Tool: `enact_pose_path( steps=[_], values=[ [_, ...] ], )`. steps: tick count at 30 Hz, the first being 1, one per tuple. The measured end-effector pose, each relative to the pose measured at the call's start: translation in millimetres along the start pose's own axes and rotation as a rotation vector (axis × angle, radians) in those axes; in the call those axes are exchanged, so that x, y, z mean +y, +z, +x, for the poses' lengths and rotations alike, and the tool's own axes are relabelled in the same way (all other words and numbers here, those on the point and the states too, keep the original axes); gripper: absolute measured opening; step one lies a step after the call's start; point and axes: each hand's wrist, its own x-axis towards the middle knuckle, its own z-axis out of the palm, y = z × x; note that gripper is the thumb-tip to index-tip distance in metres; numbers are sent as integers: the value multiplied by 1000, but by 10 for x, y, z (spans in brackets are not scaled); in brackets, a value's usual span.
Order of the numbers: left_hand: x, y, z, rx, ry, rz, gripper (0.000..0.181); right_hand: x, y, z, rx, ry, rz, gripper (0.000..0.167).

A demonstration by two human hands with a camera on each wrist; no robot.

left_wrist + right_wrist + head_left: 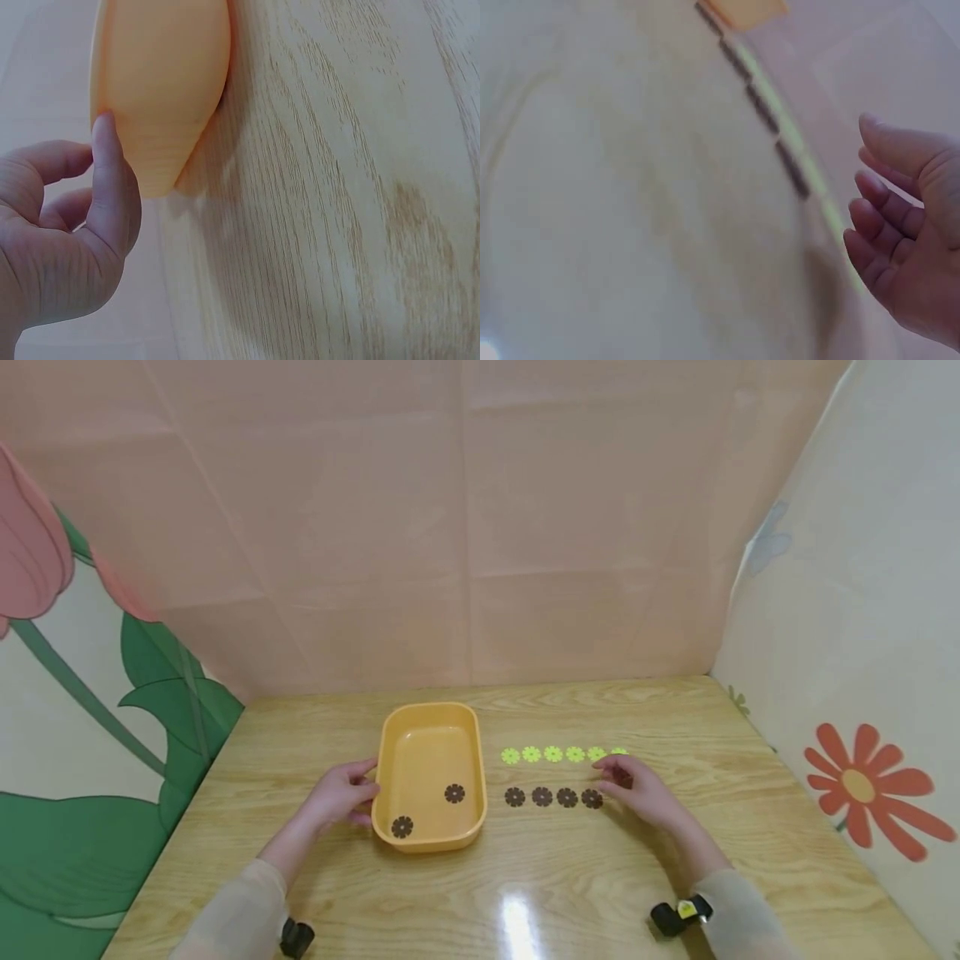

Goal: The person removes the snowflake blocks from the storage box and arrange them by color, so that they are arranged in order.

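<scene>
A yellow-orange rectangular tray (429, 745) stands on the table, with two dark brown notched plastic discs (454, 793) lying in it. At the tray's left side is my left hand (343, 793); its fingertips (106, 124) touch the outer wall near the rim. Right of the tray, several dark brown notched discs (542, 797) form a row. Behind them runs a row of several bright green notched discs (553, 754). My right hand (636, 789) hovers by the right ends of both rows, fingers loosely bent, with nothing visible between them in the right wrist view.
The wood-grain table (585, 877) meets a pinkish cloth backdrop (480, 568) at its far edge. Flower-printed panels (825, 635) flank it on both sides. Dark wrist cameras (678, 916) sit on both wrists.
</scene>
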Motion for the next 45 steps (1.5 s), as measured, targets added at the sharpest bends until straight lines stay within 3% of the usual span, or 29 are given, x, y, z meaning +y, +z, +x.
enact_pose_path(
  steps=[9,23,33,45],
  values=[
    [21,6,-18,-5,3,-7,58,-564,162,411,-125,-169,-90,32],
    [28,4,3,4,-6,-6,58,-1366,916,957,-440,-361,-63,43],
    [0,9,9,-13,8,-24,59,-1559,1508,1097,-581,-437,-136,40],
    [20,2,-24,-12,26,-8,57,-1573,1898,1145,-651,-460,-272,40]
  ],
)
